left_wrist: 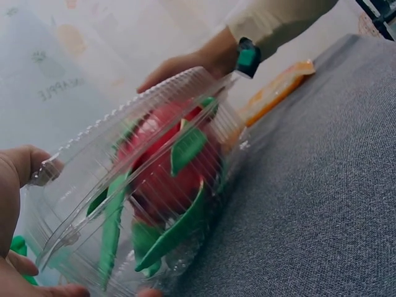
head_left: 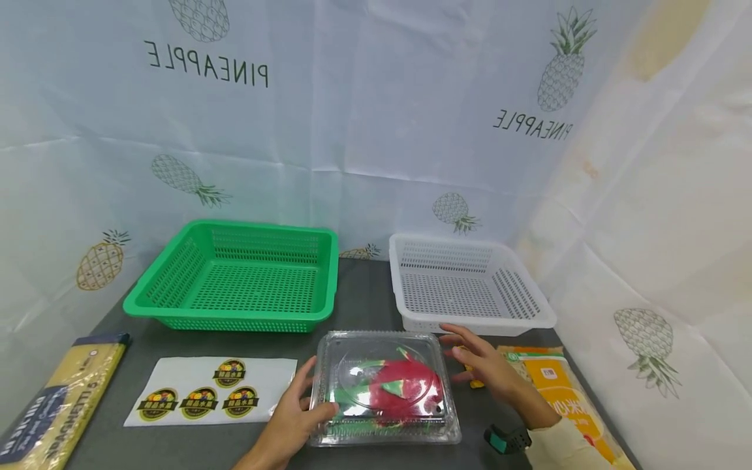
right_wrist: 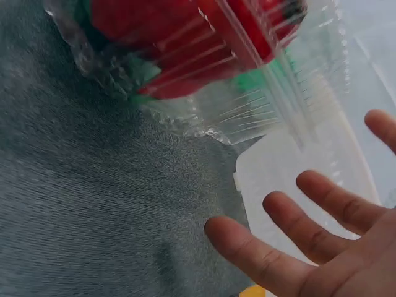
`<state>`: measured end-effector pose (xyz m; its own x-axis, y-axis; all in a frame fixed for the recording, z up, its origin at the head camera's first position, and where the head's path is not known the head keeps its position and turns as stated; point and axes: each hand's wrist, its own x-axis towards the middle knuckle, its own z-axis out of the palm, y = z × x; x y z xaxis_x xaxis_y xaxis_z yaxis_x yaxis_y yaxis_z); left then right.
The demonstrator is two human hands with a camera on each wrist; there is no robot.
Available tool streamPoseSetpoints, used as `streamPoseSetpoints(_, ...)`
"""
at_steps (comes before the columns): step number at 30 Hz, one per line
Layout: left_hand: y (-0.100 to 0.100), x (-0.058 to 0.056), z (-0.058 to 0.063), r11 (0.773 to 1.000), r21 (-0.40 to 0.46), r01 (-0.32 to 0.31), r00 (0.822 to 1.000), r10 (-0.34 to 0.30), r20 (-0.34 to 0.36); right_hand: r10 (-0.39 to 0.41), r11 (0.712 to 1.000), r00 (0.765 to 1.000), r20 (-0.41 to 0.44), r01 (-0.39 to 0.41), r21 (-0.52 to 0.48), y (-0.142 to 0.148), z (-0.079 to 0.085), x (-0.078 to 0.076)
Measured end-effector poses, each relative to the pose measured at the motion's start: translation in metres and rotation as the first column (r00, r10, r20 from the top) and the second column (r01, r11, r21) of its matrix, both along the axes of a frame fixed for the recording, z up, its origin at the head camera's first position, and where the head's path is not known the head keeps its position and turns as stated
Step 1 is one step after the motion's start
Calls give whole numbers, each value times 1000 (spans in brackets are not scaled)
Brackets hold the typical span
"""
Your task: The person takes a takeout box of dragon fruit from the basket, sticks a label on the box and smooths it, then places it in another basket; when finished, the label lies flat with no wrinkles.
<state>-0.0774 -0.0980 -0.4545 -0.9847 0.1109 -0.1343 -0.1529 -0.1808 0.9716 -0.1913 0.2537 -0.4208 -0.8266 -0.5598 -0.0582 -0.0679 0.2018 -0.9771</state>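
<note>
Here, with the clear box (head_left: 385, 436) as the middle of the dial and twelve o'clock at the far side, the box is sitting flat on the grey table (head_left: 188, 450). Inside it a red fruit (head_left: 408, 390) is showing through the lid, its body lying toward three o'clock and some of its green scales reaching toward nine. The left hand (head_left: 295, 412) is holding the box by its nine o'clock end, the thumb resting over the edge of the lid and the fingers curling about the side. The right hand (head_left: 489, 365) is hovering just beside the box, between two and three o'clock, its fingers spreading wide and holding nothing; the right wrist view is showing a gap between the fingertips and the plastic. A dark band (head_left: 508, 440) is circling that wrist at four o'clock, just below a pale sleeve (head_left: 566, 445). Farther out, a green basket (head_left: 249, 321) is standing at ten o'clock and a white basket (head_left: 476, 324) at one. A white sheet (head_left: 185, 372) is lying at nine o'clock, carrying four round labels (head_left: 200, 403), and beyond it a pack of spaghetti (head_left: 64, 405) is lying near the table's edge. At three o'clock, past the right hand, an orange bag (head_left: 561, 385) is lying partly behind the forearm. A pineapple-printed curtain (head_left: 376, 98) is hanging at twelve.
</note>
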Motion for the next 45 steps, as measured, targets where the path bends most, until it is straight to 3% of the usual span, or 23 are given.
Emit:
streamPoseSetpoints(13, -1, 0, -5, 1000, -3, 9, 999, -9, -35, 164, 981, 986, -13, -162, 110, -19, -3, -27)
streamPoseSetpoints(22, -3, 1, -5, 999, -23, 37, 998, -38, -58, 238, 969, 968, -74, -232, 79, -30, -14, -37)
streamPoseSetpoints(27, -4, 1, -6, 998, -39, 39, 997, -42, -64, 228, 974, 971, -78, -227, 18, -38, -21, -38)
streamPoseSetpoints(34, -4, 0, -8, 998, -38, 48, 997, -50, -59, 208, 959, 975, 72, -189, -209, -45, -28, -36)
streamPoseSetpoints(45, -3, 1, -9, 996, -84, 29, 998, -34, -52, 150, 958, 978, 147, -107, -265, -51, -34, -33)
